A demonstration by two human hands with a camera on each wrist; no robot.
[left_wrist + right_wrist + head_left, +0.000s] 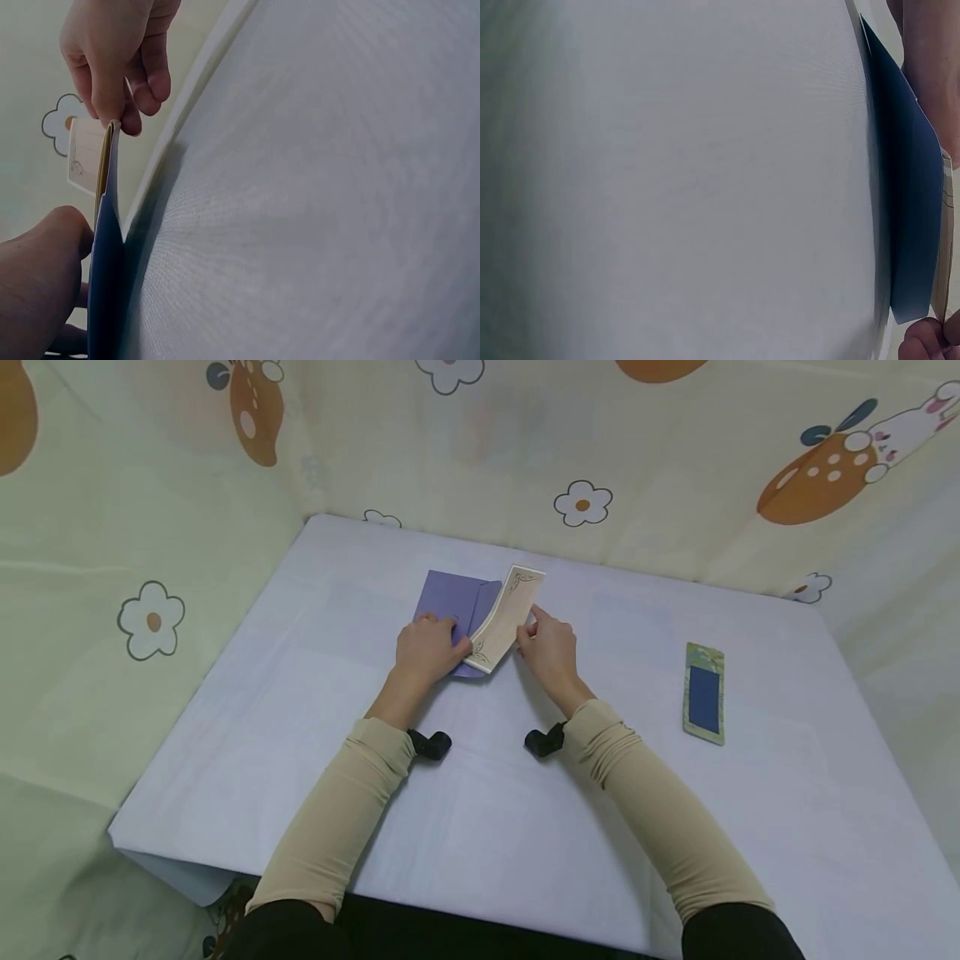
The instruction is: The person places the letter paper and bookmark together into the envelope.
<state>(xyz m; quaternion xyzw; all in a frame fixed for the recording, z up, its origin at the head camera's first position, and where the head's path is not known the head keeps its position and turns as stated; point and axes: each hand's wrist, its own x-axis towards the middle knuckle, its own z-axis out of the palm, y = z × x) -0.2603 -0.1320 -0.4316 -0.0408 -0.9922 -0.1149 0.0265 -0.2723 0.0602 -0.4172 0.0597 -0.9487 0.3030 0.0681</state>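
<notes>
A purple envelope [450, 593] lies near the middle of the table, its flap side toward the right. My left hand [427, 652] holds it at the lower left, the thumb reaching to the bottom corner of a cream card [510, 614] with dark scrollwork at its ends. That long, narrow card bends and slants across the envelope's right side. My right hand [549, 652] pinches the card's right edge between thumb and fingers. Seen edge-on in the left wrist view, the envelope [105, 292] has its right end raised off the table. The left fingertips are partly hidden.
A green patterned packet [703, 693] with a dark blue panel lies to the right on the white-covered table [480, 827]. Patterned cloth [510, 460] hangs behind the table's far edge. Black wrist devices [431, 746] stick out from both wrists.
</notes>
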